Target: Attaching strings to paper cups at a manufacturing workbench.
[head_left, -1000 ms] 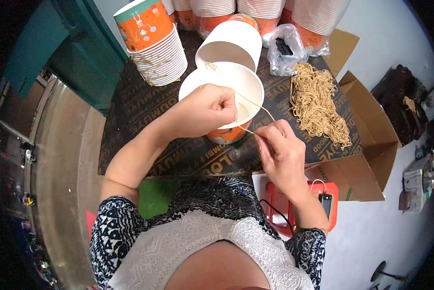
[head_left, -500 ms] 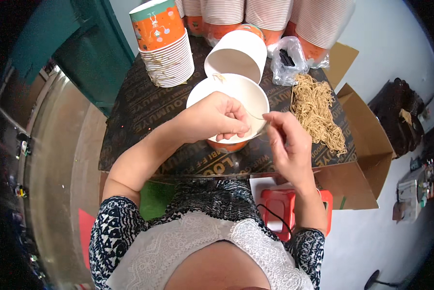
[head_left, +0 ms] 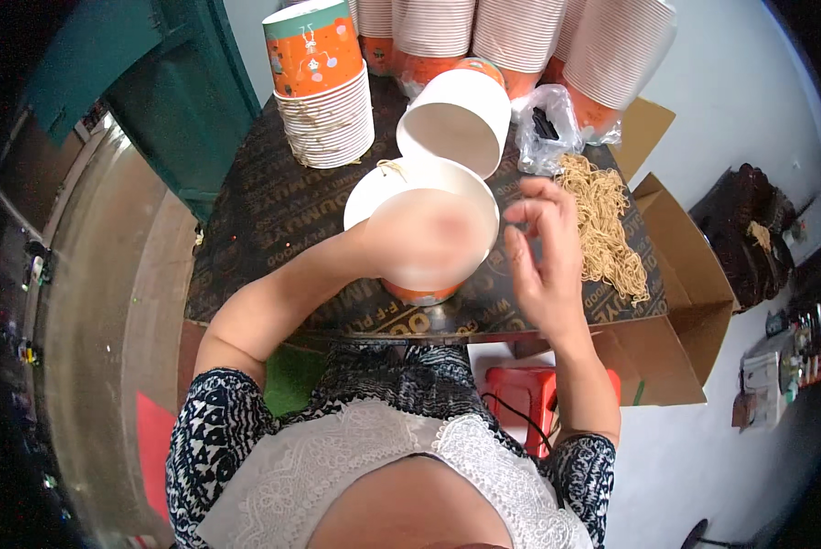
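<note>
A white-lined paper bucket with an orange outside stands near the table's front edge. My left hand is over its mouth, so smeared by motion that its fingers cannot be made out. To the right of the bucket my right hand is raised with fingers curved and apart, nothing visible in them. A short tan cord hangs at the bucket's far rim. Beyond my right hand lies a loose heap of tan cords.
Behind the bucket another white paper bucket lies on its side. At the far left stands a stack of buckets with cords on its rims. A clear plastic bag sits beside tall bucket stacks. Cardboard boxes flank the table's right edge.
The thin cord stretched between my hands no longer shows. My left hand has moved slightly lower over the bucket and blurred; my right hand's fingers have spread.
</note>
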The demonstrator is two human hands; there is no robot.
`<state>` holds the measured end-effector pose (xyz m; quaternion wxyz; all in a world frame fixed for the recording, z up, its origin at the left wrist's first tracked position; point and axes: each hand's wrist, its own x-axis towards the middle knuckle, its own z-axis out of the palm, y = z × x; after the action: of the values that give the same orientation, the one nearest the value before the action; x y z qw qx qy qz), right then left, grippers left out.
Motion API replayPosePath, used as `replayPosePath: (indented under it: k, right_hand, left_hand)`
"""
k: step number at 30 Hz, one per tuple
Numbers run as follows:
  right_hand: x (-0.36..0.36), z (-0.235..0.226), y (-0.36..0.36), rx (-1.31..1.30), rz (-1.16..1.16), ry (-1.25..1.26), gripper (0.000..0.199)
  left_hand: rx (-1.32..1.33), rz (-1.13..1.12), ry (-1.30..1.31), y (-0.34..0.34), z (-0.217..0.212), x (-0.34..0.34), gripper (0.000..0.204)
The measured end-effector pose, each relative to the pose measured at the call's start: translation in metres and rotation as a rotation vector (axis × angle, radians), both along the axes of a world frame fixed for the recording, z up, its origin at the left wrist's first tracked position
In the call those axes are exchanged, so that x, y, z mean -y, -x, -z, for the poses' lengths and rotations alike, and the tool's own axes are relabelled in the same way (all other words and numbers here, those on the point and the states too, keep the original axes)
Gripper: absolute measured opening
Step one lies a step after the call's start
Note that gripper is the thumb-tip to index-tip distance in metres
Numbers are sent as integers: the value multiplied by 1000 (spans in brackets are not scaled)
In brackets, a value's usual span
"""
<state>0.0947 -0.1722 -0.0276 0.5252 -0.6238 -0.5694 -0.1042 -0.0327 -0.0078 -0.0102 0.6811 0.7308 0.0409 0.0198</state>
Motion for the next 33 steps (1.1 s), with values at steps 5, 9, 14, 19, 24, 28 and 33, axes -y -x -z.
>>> replayPosePath:
  k: [5,9,14,19,24,28,33]
  right_hand:
    - [8,11,6,127,-40,95,24]
    - [7,12,11,113,-54,101,27]
    - [4,14,11,46,-107,87,25]
    - [1,17,9,-29,-147,77,25]
    - [-3,17,9,9,-143,19,24]
    - [-6,16,8,109,-145,20,23]
    - [-11,20,10,150,-141,-5,19]
  left_hand:
    - [5,21,34,1,1,0,7]
    - [24,34,-8,1,2,1,9]
    - [48,20,-21,0,2,3,10]
    - [47,-10,-47,0,-1,5,13]
    - [54,-19,-50,-1,1,4,15]
    - [39,-1,-89,-1,3,0,17]
    - [-32,22,-197,-1,2,-5,18]
